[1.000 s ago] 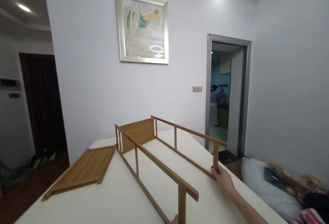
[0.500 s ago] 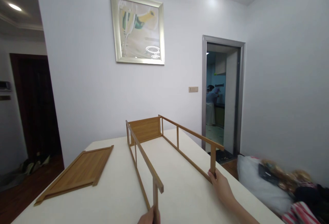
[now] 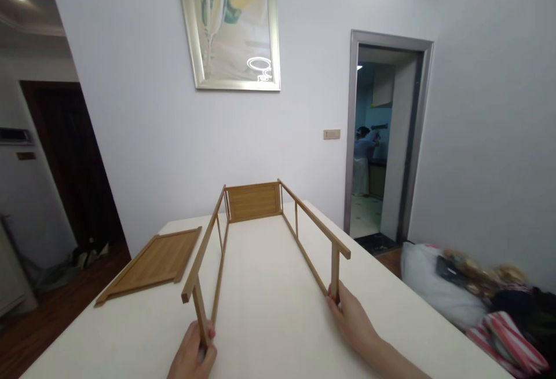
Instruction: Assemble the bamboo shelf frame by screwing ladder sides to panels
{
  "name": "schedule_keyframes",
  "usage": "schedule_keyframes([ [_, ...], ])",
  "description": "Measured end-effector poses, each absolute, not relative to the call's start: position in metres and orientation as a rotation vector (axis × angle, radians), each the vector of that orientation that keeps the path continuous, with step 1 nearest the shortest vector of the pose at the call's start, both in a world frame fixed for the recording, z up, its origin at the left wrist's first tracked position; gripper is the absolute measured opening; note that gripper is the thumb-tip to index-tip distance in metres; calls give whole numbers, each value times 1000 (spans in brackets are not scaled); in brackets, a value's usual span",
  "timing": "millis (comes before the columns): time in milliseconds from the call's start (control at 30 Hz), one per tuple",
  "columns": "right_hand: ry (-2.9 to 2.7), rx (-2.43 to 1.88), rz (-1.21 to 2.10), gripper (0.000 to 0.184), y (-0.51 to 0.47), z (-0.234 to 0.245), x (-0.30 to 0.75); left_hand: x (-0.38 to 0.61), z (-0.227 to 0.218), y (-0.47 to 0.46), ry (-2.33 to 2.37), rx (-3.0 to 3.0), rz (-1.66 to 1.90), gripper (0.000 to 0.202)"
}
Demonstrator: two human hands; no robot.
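Note:
A three-sided wooden frame stands on a white table (image 3: pixel 269 298). Its far end is a solid wood panel (image 3: pixel 254 202), from which a left side rail frame (image 3: pixel 207 240) and a right side rail frame (image 3: pixel 315 223) run toward me. At the near end of the left side, my left hand (image 3: pixel 191 353) is closed around the lower part of the upright post. My right hand (image 3: pixel 354 318) grips the near post of the right side, low down by its bottom rail. The near end between my hands has no panel. A second wood panel (image 3: pixel 152 263) lies flat to the left.
Behind the table is a wall with a framed picture (image 3: pixel 234 25) and a switch plate (image 3: pixel 332 134). A person (image 3: pixel 364 159) stands in the room beyond the doorway. Bags and clothes (image 3: pixel 473 292) are piled right of the table.
The near end of the left side frame has swung left with my left hand, and the right one has shifted slightly left. The sides are now splayed wider. My view has tilted down.

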State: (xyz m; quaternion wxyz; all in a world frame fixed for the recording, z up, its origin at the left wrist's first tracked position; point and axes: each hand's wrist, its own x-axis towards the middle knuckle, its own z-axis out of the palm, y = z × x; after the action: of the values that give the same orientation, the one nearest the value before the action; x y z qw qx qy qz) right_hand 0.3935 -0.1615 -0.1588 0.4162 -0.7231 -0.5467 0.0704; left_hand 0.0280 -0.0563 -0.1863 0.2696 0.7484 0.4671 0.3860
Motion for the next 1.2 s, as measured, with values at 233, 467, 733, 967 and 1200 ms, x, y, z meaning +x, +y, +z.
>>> schedule_keyframes([
  [233,-1443,-1818,190,13,-174,-159,376,23,-179,-68,1351,2050,971,16],
  [467,-1397,-1883,211,17,-174,-164,382,19,-174,-73,1280,1973,835,14],
  [733,-1327,-1965,225,22,-200,-157,390,19,-160,-88,1024,1937,541,7],
  [967,-1259,-2067,301,24,-232,-145,390,28,-156,-106,1001,2010,380,7],
  [1200,-1160,-2012,-505,43,-293,-148,341,31,-148,-116,966,2076,320,6],
])
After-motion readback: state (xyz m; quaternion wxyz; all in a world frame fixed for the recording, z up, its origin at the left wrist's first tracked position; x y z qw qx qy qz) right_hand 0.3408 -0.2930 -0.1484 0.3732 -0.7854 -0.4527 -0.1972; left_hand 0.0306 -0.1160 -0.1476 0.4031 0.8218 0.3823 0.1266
